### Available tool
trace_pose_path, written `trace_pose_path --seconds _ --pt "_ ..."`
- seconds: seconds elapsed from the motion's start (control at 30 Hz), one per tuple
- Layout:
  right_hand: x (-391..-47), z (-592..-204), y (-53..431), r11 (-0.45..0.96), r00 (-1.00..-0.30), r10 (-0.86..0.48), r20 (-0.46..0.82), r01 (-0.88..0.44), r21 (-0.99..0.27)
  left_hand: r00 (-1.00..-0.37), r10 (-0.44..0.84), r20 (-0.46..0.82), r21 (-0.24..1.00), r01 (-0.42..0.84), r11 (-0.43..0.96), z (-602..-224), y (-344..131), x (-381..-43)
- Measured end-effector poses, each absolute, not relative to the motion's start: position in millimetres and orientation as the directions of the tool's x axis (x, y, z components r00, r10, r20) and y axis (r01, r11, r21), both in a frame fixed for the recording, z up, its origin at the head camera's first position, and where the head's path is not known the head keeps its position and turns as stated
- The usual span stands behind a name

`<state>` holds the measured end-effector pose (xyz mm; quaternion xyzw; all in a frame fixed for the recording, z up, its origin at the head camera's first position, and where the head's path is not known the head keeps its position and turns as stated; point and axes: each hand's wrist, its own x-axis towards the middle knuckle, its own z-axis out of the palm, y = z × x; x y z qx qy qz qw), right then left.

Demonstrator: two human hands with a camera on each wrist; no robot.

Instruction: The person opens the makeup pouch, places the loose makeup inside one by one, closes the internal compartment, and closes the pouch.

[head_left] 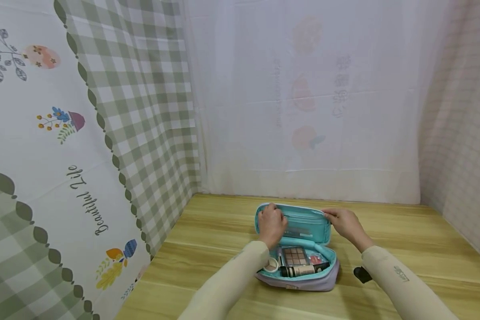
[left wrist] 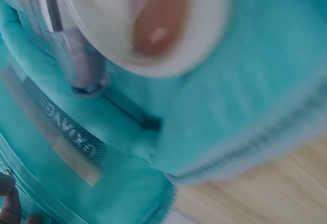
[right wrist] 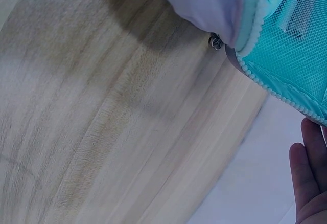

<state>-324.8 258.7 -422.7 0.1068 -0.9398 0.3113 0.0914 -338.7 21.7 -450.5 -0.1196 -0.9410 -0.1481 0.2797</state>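
Note:
A lilac makeup bag point(head_left: 324, 283) with a turquoise lining lies unzipped on the table, its lid point(head_left: 324, 231) raised. My left hand point(head_left: 273, 224) is at the lid's upper left, fingers curled by the mesh pocket's zipper; a small shiny zipper pull point(left wrist: 7, 172) shows at the fingertips. My right hand point(head_left: 347, 227) pinches the lid's upper right edge, its thumb hidden in the right wrist view. Inside lie an eyeshadow palette point(head_left: 295, 256), a black-capped beige tube point(head_left: 302, 270), a round white-rimmed case point(head_left: 271, 266) and a pinkish-red item point(head_left: 316, 259). Behind the mesh lies a slim lettered item point(head_left: 298, 232).
Light wood-grain table point(head_left: 208, 240) surrounds the bag. A white cloth point(head_left: 244, 111) hangs behind the table's far edge, and a green checked cloth point(head_left: 140, 89) hangs at the left. Beside the right sleeve is a small black object point(head_left: 362, 274).

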Motion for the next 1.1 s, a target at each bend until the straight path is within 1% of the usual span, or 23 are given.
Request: trace_pose_path --seconds 0.33,0.7,0.87,1.1 --pt "-326 -422 261 0.785 -0.963 -0.143 0.227 -0.250 -0.567 -0.813 0.072 0.578 0.224 0.243 0.944 -453 -2 -346" --pt "-324 -423 261 0.781 -0.958 -0.148 0.245 -0.265 -0.566 -0.792 0.036 0.609 0.223 0.215 0.951 -458 -23 -350" --pt "-324 -424 261 0.782 -0.960 -0.147 0.240 -0.261 -0.566 -0.790 0.017 0.613 0.243 0.209 0.947 -458 -32 -353" --pt "-324 -423 260 0.779 -0.960 -0.150 0.238 -0.263 -0.569 -0.787 -0.033 0.616 0.260 0.164 0.952 -459 -46 -359"
